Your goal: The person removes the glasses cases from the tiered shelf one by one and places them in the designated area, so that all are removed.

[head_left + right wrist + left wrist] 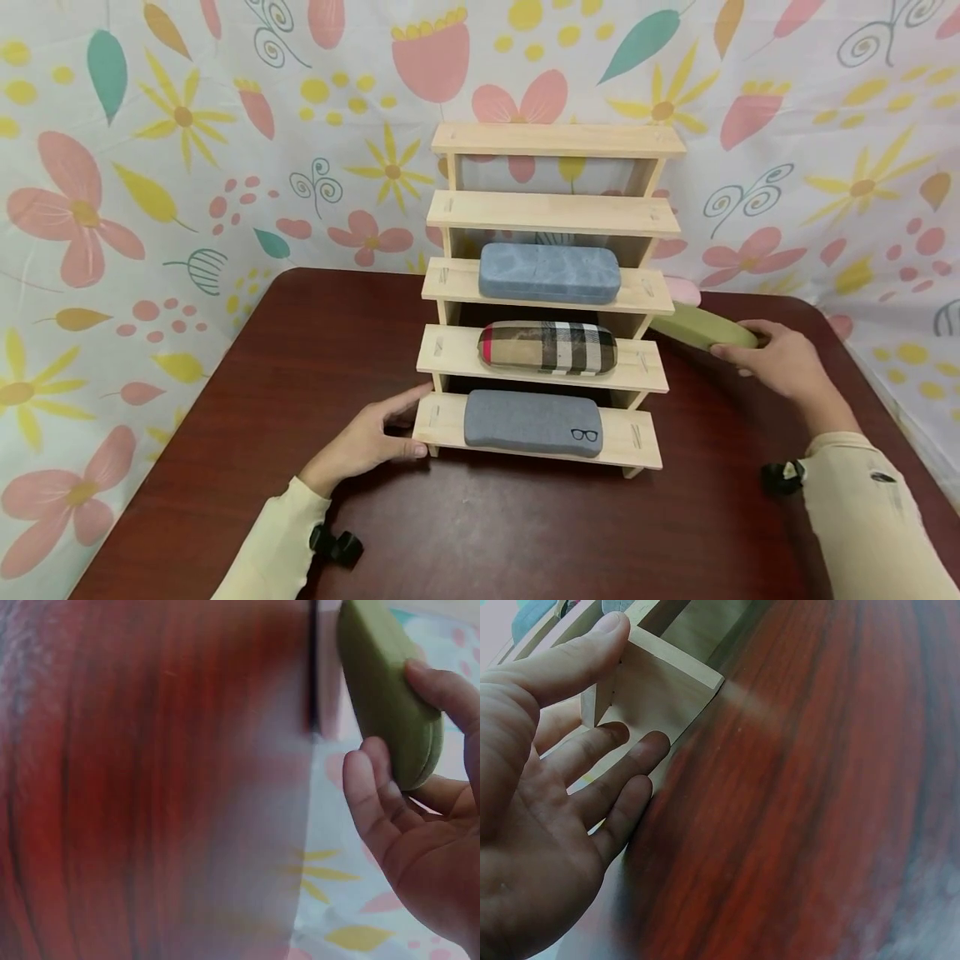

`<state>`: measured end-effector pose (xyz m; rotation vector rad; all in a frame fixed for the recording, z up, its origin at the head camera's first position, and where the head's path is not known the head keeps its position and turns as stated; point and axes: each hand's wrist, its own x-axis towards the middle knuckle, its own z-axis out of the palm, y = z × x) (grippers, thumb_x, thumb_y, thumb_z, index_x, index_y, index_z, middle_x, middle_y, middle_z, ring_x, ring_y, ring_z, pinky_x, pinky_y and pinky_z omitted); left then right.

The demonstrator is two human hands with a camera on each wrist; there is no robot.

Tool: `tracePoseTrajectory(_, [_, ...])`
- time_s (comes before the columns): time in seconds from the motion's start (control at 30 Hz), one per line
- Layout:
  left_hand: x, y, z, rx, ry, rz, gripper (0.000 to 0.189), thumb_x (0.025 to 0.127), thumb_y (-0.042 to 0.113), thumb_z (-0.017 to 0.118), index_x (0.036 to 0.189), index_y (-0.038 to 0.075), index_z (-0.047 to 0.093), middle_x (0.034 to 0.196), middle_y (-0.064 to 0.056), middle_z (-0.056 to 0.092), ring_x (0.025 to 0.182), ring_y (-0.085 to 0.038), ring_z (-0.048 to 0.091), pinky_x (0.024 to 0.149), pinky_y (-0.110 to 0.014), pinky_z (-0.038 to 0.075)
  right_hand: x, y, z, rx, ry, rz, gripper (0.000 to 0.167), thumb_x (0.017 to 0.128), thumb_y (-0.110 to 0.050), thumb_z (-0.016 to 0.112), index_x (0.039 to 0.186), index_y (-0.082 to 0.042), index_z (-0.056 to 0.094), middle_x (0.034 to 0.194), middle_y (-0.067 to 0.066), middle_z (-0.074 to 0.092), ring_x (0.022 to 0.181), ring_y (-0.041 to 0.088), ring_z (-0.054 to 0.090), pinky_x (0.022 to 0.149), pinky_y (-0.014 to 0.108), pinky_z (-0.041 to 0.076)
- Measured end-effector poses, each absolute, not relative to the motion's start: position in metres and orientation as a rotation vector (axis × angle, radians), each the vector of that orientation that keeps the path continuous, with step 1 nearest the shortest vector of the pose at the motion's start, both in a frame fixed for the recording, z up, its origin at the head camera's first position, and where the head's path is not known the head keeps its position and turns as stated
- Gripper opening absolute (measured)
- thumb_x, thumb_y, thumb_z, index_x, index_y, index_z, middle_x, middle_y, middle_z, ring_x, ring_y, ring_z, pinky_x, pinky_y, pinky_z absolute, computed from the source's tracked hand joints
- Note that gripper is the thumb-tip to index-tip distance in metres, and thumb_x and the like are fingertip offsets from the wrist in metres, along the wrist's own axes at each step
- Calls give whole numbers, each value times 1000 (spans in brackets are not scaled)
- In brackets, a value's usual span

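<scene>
A light wooden stepped rack (553, 212) stands on the dark reddish table. My left hand (367, 446) holds the left end of its lowest step; thumb in front, forefinger farther back, other fingers loosely spread in the left wrist view. My right hand (783, 358) grips the end of a green glasses case (705, 327) to the right of the rack, whose near end partly hides the case in the head view. On the rack's lower three steps lie a grey case (528, 421) with a glasses mark, a plaid case (547, 347) and a blue case (549, 273).
Behind the rack's right side, a pink case (682, 291) is partly hidden. The upper two steps of the rack carry nothing. A flower-patterned cloth (247, 108) hangs behind the table (480, 533).
</scene>
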<state>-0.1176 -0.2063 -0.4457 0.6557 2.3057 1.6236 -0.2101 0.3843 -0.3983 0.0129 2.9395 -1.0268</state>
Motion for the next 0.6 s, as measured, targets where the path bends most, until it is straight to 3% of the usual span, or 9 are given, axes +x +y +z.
tracePoseTrajectory(0.1, [-118, -206, -445, 656, 2299, 1626, 83, 82, 15, 86, 154, 17, 45, 146, -3, 53, 130, -19, 51, 100, -30, 42, -202, 393, -388, 63, 2900, -1216, 68, 92, -40, 75, 137, 3, 49, 91, 8, 71, 69, 16, 71, 60, 27, 54])
tracePoseTrajectory(0.2, [-117, -205, -444, 653, 2301, 1622, 83, 82, 16, 86, 154, 16, 45, 146, -3, 54, 129, -19, 51, 99, -30, 42, -197, 397, -376, 69, 2817, -1519, 43, 95, -26, 74, 131, -12, 57, 87, -7, 71, 68, 13, 70, 61, 26, 56])
tracePoseTrajectory(0.3, [-117, -206, -444, 647, 2303, 1621, 83, 82, 17, 86, 154, 15, 45, 145, -4, 54, 128, -20, 52, 98, -30, 43, -194, 397, -363, 21, 2594, -1981, 29, 95, -7, 71, 119, -20, 65, 88, -9, 71, 64, 13, 70, 62, 23, 55])
tracePoseTrajectory(0.43, [-116, -206, -444, 642, 2301, 1622, 83, 83, 16, 86, 154, 16, 45, 144, -4, 55, 125, -20, 53, 95, -30, 45, -191, 389, -343, -121, 2154, -2531, 33, 92, 13, 63, 117, -6, 72, 95, 4, 72, 63, 19, 70, 62, 27, 56])
tracePoseTrajectory(0.6, [-116, -205, -444, 647, 2291, 1631, 82, 83, 16, 86, 154, 17, 45, 145, -4, 55, 125, -20, 54, 95, -30, 46, -190, 375, -316, -283, 2015, -2680, 37, 92, 18, 59, 126, 5, 67, 100, 10, 70, 66, 22, 69, 63, 28, 57])
